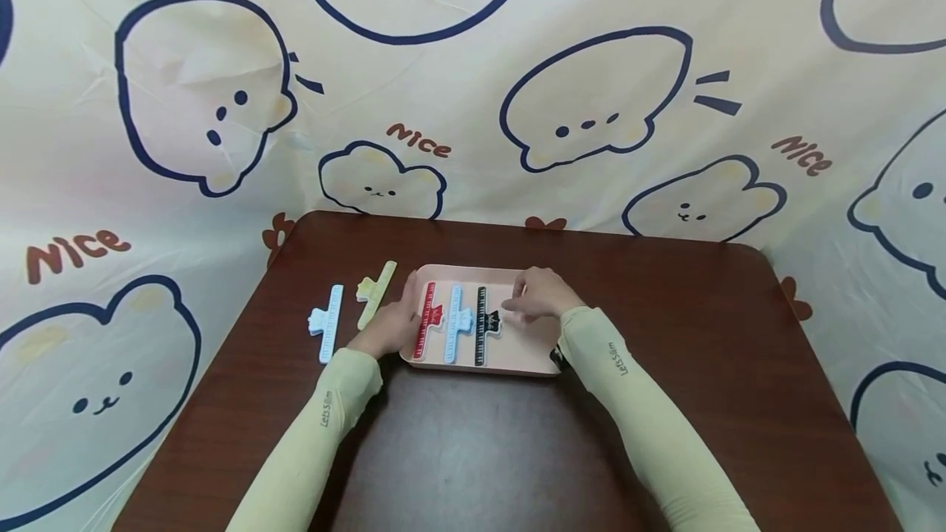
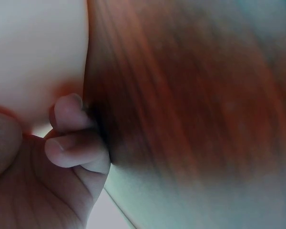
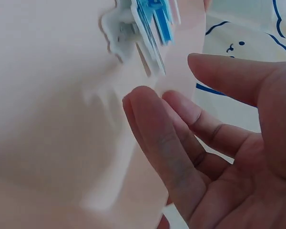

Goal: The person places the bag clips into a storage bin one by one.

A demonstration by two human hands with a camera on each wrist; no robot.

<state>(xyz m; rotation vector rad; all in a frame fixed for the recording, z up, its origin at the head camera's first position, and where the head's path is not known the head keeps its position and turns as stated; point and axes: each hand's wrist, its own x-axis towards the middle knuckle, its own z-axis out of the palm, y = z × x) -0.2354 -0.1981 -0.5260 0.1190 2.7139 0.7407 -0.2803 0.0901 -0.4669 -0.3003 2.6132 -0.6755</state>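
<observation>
A pale pink tray (image 1: 528, 355) holds three ruler clips side by side: a red clip (image 1: 424, 323), a light blue clip (image 1: 454, 323) and a black clip (image 1: 482, 325). At the tray's left side, my left hand (image 1: 392, 325) grips the rim, with the thumb beside the red clip. In the left wrist view, its curled fingers (image 2: 76, 131) meet the tray's edge. Over the tray's right half is my right hand (image 1: 543, 294), just right of the black clip. The right wrist view shows thumb and fingers (image 3: 152, 119) apart, with nothing between them.
Left of the tray, a yellow ruler clip (image 1: 377, 295) and another light blue ruler clip (image 1: 331, 324) lie on the dark brown table (image 1: 473, 450). A cloth (image 1: 473, 89) printed with cartoon bears hangs behind the table and along its sides.
</observation>
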